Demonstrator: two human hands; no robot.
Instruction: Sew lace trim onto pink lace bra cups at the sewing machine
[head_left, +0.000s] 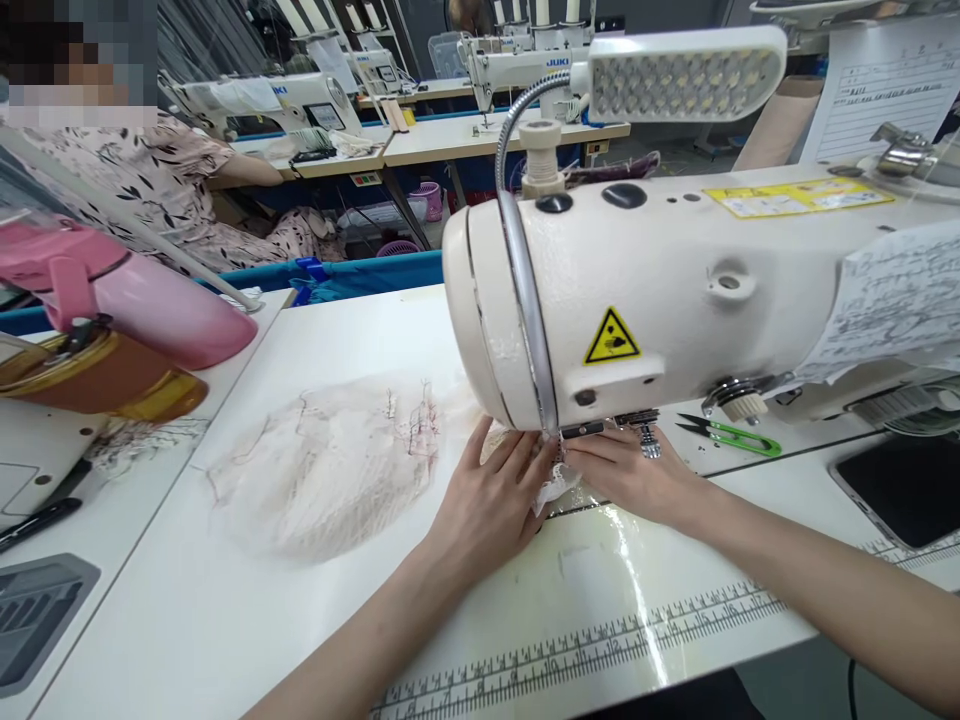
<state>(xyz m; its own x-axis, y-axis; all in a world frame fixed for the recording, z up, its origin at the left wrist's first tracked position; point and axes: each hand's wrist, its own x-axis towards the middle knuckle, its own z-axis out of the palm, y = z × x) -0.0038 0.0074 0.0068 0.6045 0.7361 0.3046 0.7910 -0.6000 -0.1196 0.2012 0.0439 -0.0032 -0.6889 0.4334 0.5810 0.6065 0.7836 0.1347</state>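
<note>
White lace fabric [559,485] lies under the head of a sewing machine [630,280]; work on it looks under way, though what is finished or left cannot be told; it appears thin, crumpled; the left hand [491,490] and right hand [637,470] flank it; whether their fingers pinch it, I cannot tell; sheer cloth [337,480] spreads leftward across the table [247,620].

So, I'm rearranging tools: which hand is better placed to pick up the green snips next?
Probably the right hand: it is nearer the green snips, which lie to its right. The left hand is farther, with the right in between. Both hands are at the white fabric.
</note>
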